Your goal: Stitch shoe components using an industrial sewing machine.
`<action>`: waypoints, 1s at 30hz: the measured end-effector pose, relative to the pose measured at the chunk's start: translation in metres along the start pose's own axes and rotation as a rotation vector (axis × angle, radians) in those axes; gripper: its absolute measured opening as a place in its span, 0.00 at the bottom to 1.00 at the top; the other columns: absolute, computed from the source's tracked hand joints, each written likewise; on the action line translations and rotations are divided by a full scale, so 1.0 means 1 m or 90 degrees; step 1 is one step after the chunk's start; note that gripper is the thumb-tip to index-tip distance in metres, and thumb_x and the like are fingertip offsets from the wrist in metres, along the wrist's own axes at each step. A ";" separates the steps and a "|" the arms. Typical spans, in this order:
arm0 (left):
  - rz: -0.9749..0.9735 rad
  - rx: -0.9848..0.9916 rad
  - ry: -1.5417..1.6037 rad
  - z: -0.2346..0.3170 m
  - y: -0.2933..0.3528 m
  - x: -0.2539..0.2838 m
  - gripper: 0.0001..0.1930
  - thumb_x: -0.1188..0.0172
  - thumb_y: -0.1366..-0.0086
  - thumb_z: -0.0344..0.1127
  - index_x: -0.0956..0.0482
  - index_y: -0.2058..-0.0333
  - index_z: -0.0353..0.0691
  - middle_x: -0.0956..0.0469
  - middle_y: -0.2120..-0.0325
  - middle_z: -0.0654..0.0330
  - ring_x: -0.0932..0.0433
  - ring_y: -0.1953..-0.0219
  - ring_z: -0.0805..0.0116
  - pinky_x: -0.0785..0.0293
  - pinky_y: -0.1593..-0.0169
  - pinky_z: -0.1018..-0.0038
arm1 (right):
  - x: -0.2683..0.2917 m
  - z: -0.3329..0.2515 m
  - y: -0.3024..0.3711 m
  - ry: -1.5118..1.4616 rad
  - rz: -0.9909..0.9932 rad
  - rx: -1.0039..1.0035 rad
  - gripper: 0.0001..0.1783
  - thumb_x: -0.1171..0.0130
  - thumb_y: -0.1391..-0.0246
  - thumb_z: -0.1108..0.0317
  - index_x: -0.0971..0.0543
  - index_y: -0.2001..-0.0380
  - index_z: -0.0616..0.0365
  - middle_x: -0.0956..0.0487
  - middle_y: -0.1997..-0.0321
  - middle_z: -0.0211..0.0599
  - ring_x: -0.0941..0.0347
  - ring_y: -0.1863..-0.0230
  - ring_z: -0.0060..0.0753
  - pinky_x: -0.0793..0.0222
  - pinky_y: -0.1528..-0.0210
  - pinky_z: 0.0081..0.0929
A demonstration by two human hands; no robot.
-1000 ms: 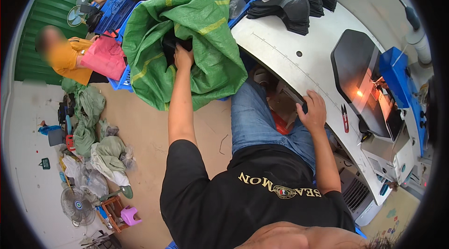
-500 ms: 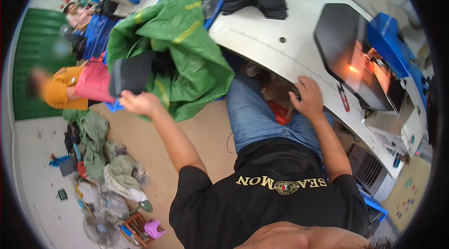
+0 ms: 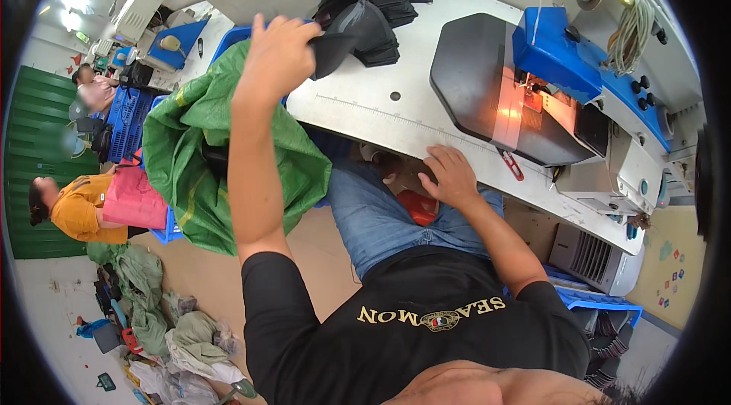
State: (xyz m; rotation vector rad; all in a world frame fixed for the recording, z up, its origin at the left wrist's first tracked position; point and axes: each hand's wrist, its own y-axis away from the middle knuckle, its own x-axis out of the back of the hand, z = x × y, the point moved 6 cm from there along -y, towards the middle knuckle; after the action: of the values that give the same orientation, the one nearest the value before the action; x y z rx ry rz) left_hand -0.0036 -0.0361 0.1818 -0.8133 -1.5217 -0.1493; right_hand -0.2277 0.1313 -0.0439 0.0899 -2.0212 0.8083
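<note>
A thin, black, curved sheet piece (image 3: 329,55) is at the left hand (image 3: 280,55), whose fingers appear clamped on its left edge; the thumb's exact place cannot be made out. Just right of that hand, a stack of matching black curved pieces (image 3: 377,36) sits on the white, ruler-marked desk (image 3: 343,104); whether the held piece touches it cannot be told. The step in hand seems to be bringing the piece over to the stack, and the next move calls for lining up its curve before letting go. Below the left hand, partly behind its forearm, slumps a green woven-plastic sack (image 3: 293,157). The right hand (image 3: 453,175) rests at the desk's near edge, fingers apart, apparently holding nothing.

Half a second ago the left hand was left of the sack's mouth; now it is beside the stack, while the right hand stays at the edge.
</note>
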 end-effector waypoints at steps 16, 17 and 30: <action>0.281 0.196 0.079 0.017 -0.038 -0.174 0.31 0.41 0.43 0.55 0.26 0.49 0.38 0.34 0.42 0.45 0.37 0.40 0.45 0.43 0.40 0.45 | 0.000 0.003 0.003 -0.027 -0.019 0.009 0.15 0.37 0.56 0.60 0.24 0.67 0.59 0.26 0.51 0.42 0.31 0.47 0.44 0.35 0.44 0.39; 0.270 0.176 0.087 0.019 -0.037 -0.175 0.34 0.40 0.44 0.57 0.27 0.47 0.37 0.36 0.41 0.44 0.41 0.37 0.44 0.45 0.39 0.43 | 0.000 0.003 0.004 -0.026 -0.022 0.013 0.15 0.37 0.56 0.60 0.24 0.68 0.58 0.26 0.51 0.42 0.31 0.47 0.44 0.35 0.44 0.39; 0.265 0.505 0.363 -0.046 -0.074 -0.182 0.18 0.38 0.40 0.48 0.18 0.71 0.36 0.19 0.72 0.50 0.21 0.68 0.51 0.27 0.61 0.63 | 0.001 0.004 0.001 -0.034 -0.020 0.009 0.13 0.37 0.56 0.60 0.24 0.70 0.57 0.26 0.52 0.40 0.31 0.47 0.42 0.35 0.45 0.37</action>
State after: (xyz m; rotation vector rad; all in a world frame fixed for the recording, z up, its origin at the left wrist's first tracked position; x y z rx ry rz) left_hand -0.0247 -0.1876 0.0507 -0.3706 -0.7366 0.4732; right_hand -0.2316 0.1299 -0.0448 0.1525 -2.0599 0.8078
